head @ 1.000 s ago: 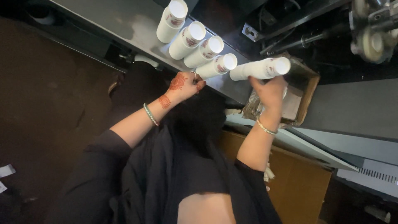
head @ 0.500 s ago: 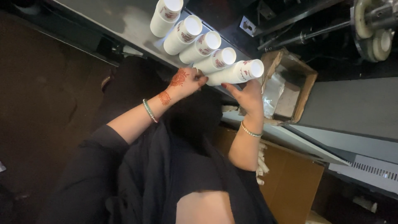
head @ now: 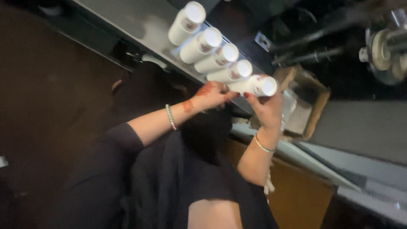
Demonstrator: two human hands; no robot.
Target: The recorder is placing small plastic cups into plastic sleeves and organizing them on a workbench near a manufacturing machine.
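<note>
A row of several white cylindrical bottles [head: 214, 53] stands on a grey metal counter [head: 127, 21]. My right hand [head: 267, 108] grips one more white bottle [head: 256, 85] and holds it against the near end of the row, beside the last standing bottle [head: 233, 72]. My left hand [head: 211, 94], marked with reddish patterns and with a beaded bracelet on the wrist, touches the base end of that same bottle with its fingertips. Both arms reach up from black sleeves.
An open cardboard box [head: 303, 106] with pale contents sits right of my right hand. Dark machinery with rollers [head: 381, 46] fills the upper right. A grey sloped surface [head: 360, 131] and a brown cabinet front [head: 301, 199] lie below it.
My right hand has carried the bottle leftwards from above the cardboard box to the end of the row. My left hand stayed close under the row.
</note>
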